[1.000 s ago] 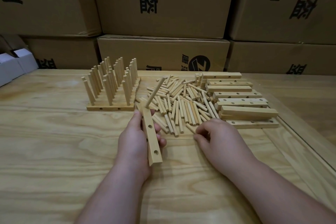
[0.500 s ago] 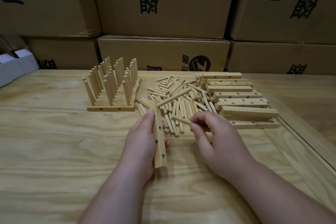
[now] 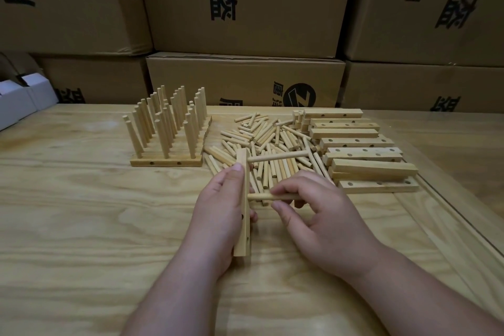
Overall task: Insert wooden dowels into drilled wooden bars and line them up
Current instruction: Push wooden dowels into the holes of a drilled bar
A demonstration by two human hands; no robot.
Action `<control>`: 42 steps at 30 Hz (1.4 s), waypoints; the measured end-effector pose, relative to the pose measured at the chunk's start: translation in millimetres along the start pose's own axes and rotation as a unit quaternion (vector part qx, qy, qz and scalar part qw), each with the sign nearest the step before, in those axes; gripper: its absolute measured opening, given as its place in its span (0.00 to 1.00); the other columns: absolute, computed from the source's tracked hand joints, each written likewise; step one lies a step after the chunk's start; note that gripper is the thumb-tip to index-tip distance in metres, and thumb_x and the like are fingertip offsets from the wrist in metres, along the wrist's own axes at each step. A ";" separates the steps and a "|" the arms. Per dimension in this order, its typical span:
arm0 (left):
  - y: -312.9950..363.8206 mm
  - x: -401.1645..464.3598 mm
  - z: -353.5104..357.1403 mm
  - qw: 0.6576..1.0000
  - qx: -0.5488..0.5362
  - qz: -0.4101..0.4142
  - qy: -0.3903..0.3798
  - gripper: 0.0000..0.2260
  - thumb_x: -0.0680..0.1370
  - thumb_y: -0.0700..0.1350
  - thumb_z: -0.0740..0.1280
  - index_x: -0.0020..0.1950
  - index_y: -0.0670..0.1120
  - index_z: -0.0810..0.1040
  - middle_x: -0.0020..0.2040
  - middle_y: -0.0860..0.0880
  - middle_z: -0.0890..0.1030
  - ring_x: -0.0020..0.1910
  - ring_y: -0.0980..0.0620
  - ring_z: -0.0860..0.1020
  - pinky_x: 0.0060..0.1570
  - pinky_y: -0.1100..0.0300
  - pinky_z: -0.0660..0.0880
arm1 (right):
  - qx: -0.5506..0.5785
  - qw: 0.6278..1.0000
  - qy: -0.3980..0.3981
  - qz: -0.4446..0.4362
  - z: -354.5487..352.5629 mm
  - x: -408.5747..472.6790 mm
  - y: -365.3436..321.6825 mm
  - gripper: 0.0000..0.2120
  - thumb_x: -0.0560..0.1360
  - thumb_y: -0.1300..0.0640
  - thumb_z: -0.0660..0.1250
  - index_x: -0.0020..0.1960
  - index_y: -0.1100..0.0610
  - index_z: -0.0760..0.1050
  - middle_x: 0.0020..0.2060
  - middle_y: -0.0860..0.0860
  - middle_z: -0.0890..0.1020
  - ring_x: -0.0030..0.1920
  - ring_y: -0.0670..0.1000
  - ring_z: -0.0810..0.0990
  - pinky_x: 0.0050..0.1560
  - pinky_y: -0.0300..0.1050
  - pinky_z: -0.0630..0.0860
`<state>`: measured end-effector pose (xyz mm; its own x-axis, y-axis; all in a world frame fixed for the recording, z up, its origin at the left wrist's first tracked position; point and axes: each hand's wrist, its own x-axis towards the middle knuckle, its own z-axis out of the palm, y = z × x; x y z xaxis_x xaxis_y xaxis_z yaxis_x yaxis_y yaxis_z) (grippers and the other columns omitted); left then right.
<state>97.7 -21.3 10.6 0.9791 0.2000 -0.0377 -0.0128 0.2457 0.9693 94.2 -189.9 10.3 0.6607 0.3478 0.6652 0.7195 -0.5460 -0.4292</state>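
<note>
**K:** Stacked cardboard cartons [image 3: 245, 3] wall off the back; plywood table [image 3: 81, 226] fills everything in front. White boxes [image 3: 19, 98] at far left edge.

**M:** Layout on the table?

**K:** Finished bars with upright dowels [image 3: 166, 131] back left, lined up side by side. Loose dowel pile [image 3: 272, 139] centre. Stack of drilled bars [image 3: 362, 150] on the right, touching the pile's edge.

**M:** Anything in the way of the hands?

**K:** Pile sits just behind both hands, near edge of it partly hidden by them. Nothing between them and the camera.

**M:** Hands?

**K:** Left hand [image 3: 221, 215] grips the working bar [image 3: 242, 204] on edge, long axis running away from the camera, thumb up along its far end. One seated dowel [image 3: 278, 157] sticks out to the right near that end. Right hand [image 3: 319, 215] pinches a second dowel [image 3: 272, 196] level, tip at the bar's right face at the next hole down; depth of insertion, cannot tell.

**M:** Versus half a second ago?

**K:** Then the second dowel was held clear of the bar, angled. Now it's horizontal and touching. Bar has rolled, so the seated dowel points flatter rightward.
</note>
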 end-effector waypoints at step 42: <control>-8.5 -2.3 0.7 0.990 0.133 0.040 0.010 0.21 0.83 0.57 0.61 0.51 0.41 0.82 0.32 0.47 0.78 0.25 0.54 0.77 0.28 0.63 0.75 | -0.040 0.989 -0.100 0.105 -10.4 6.7 -18.5 0.10 0.78 0.48 0.66 0.55 0.47 0.84 0.41 0.39 0.85 0.45 0.40 0.81 0.44 0.37 0.77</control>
<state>95.7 -24.5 2.6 0.9729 0.2278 0.0389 -0.0329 -0.0301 0.9990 83.1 -185.3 29.0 0.8287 0.3602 0.4283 0.5480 -0.6776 -0.4904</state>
